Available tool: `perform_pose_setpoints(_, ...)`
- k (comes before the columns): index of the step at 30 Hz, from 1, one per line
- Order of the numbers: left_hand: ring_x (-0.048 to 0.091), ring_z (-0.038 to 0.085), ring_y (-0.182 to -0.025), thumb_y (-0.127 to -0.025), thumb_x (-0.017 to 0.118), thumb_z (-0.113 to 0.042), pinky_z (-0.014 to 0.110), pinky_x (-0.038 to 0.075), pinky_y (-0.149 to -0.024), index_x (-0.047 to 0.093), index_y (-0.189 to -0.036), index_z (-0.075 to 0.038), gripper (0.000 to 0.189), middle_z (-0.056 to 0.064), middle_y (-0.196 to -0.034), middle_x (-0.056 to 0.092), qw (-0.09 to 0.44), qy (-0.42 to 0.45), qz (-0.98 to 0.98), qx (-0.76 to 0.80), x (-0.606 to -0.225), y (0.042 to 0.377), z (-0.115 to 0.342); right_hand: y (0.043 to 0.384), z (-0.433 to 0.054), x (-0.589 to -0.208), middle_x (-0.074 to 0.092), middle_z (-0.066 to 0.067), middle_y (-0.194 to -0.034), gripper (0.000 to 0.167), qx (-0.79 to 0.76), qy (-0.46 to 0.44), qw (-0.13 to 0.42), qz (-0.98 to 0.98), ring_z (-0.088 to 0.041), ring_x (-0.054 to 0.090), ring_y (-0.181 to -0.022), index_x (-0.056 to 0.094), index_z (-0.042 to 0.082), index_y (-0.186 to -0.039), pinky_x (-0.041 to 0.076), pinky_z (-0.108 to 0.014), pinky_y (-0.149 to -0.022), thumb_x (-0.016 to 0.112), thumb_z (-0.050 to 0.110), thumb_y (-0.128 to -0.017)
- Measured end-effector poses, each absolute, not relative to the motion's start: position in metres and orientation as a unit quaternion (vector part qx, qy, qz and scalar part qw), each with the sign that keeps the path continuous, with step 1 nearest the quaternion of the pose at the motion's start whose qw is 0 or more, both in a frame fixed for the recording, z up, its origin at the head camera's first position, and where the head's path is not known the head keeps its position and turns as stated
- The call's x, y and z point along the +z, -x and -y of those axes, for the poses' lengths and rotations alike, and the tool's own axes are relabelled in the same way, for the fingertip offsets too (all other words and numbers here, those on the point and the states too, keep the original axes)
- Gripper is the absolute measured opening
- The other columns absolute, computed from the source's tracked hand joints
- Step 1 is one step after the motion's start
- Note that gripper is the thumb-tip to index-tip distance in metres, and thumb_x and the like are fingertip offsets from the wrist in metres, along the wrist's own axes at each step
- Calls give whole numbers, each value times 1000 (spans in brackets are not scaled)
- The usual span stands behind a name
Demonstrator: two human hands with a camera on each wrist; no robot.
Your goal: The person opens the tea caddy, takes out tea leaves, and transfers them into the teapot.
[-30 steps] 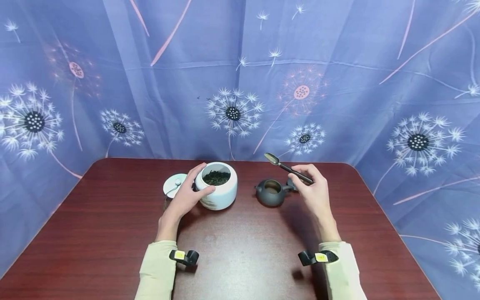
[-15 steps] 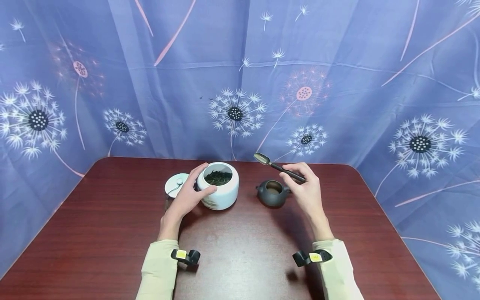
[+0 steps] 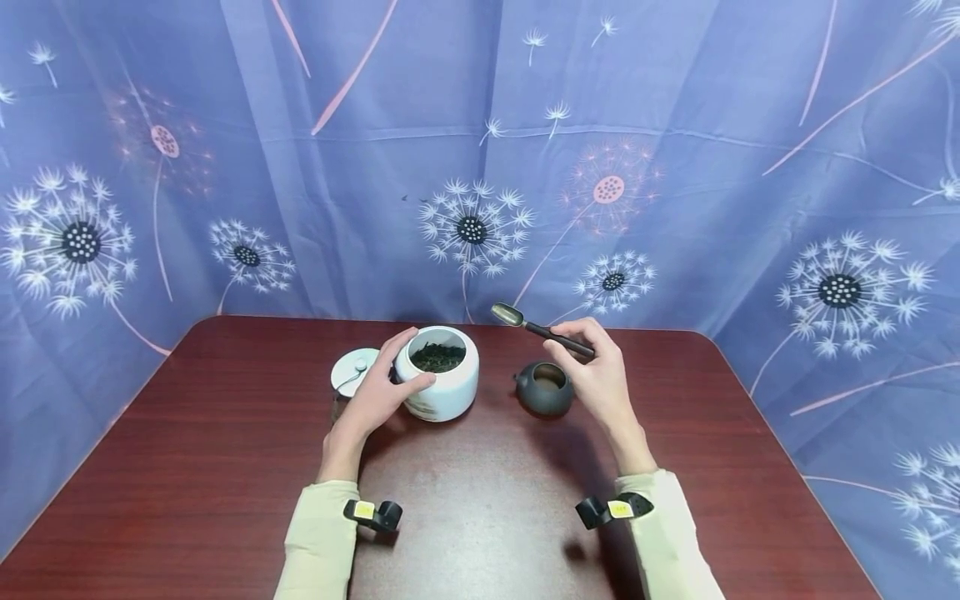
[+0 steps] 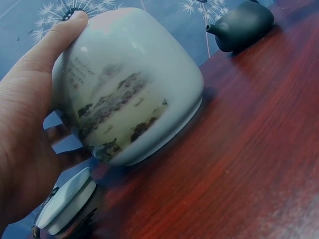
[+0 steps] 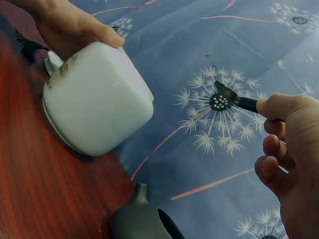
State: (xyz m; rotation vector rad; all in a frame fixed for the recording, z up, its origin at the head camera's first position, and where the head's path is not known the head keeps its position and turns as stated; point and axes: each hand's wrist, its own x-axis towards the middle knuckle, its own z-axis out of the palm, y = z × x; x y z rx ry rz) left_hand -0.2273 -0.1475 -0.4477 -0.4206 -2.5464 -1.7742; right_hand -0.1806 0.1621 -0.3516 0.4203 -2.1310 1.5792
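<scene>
A blue cloth (image 3: 360,217) printed with white and pink dandelions hangs behind and at the sides, in loose folds. Below it spreads the reddish-brown wooden tabletop (image 3: 210,467), with a pale shine toward its near middle. Two pale sleeves (image 3: 318,533) reach in from the near side.

The left hand (image 3: 370,398) holds a white jar (image 3: 444,395) from its left side, thumb at the near rim and the other fingers curled round the far side. The jar stands uncovered on the tabletop, left of centre, with a printed landscape on its wall. The right hand (image 3: 598,375) pinches the dark handle of a scoop (image 3: 542,331) between thumb and fingers.

A dark teapot (image 3: 542,398) stands right of the jar, apart from it, its top uncovered and its spout toward the jar; the right hand hides part of its right side. The scoop is held in the air, its metal bowl pointing left toward the jar. A white lid (image 3: 348,372) with a round knob and a cord lies left of the jar, partly behind the left hand. Each cuff carries a black device (image 3: 375,515) with a yellow label. Dark leaves (image 3: 438,358) lie inside the jar.
</scene>
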Motion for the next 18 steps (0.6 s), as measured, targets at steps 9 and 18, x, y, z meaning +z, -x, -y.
perform_pose_setpoints(9,25,24,-150,-86,77,-42,57,21,-119,32,-156,-27,84,-6,-162,27,6,139,810,-570,-448,229,149,185,-150,-342,66,-15,-96,20,562,-156,202,786,1,65,-81,61,-7,-104,55,-18,-76,71,-2,-87)
perform_pose_setpoints(18,25,21,-149,-85,77,-44,55,23,-119,32,-155,-32,84,-9,-161,27,4,133,811,-569,-451,230,148,192,-142,-334,66,-19,-91,18,522,-191,206,805,-3,64,-76,61,-5,-103,55,-19,-71,71,-2,-87)
